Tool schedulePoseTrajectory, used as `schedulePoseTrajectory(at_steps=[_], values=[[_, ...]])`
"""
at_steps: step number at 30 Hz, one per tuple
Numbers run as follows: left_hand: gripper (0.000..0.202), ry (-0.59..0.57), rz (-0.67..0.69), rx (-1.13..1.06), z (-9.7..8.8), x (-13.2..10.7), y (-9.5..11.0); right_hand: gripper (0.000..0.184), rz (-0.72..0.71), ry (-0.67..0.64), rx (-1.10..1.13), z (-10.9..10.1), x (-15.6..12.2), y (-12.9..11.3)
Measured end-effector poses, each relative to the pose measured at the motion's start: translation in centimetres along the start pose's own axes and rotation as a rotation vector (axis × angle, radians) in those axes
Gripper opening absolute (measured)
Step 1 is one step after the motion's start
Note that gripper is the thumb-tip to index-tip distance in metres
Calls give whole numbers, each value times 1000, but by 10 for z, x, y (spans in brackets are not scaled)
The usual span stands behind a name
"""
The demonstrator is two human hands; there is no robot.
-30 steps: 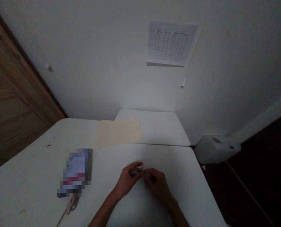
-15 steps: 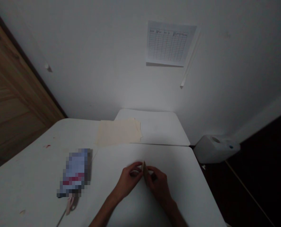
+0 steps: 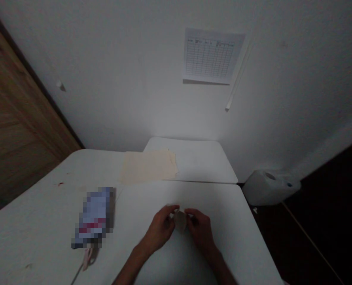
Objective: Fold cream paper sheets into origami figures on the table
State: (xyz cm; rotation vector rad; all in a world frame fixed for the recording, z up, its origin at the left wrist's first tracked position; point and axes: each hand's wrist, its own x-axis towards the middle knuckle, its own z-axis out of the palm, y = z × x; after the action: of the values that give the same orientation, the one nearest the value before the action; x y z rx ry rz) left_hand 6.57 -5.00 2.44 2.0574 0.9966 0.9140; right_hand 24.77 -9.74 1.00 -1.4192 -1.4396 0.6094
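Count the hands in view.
2. The left hand and the right hand are side by side, both holding a small beige object over the white table. No other hands show.

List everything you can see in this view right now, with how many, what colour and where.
small paper piece: one, tan, held between both hands
white table: two, white, end to end
paper stack: one, cream, across the join of the tables
pixelated packet: one, blue-white with a red band, on the near table, left of the hands
cord: one, pale pink, at the packet's near end
grid sheet: one, white, on the wall
plastic container: one, white, right of the tables
wooden door: one, brown, far left
left hand: one, on the paper piece's left side
right hand: one, on its right side
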Motion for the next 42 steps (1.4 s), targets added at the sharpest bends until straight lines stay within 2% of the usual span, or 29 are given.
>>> schedulePoseTrajectory(at_steps=[7,14,22,30,35,38,42], values=[[45,41,158,96,5,-6,-8,23,-105,-22,-129,-7,0,7],[37,-38,196,178,0,-11,-13,22,-240,-142,-228,-19,4,5],[41,-31,239,227,2,-17,-18,24,-322,-234,-251,-23,5,1],[43,-131,296,224,-5,-16,-17,29,-367,-340,-347,-23,3,2],[45,-205,336,245,-13,-11,-6,36,-410,-387,-379,-23,5,5],[45,-236,336,268,-15,-10,0,42,-410,-411,-400,-24,6,4],[41,-260,316,309,-14,-11,-1,42,-409,-440,-422,-28,6,-3]])
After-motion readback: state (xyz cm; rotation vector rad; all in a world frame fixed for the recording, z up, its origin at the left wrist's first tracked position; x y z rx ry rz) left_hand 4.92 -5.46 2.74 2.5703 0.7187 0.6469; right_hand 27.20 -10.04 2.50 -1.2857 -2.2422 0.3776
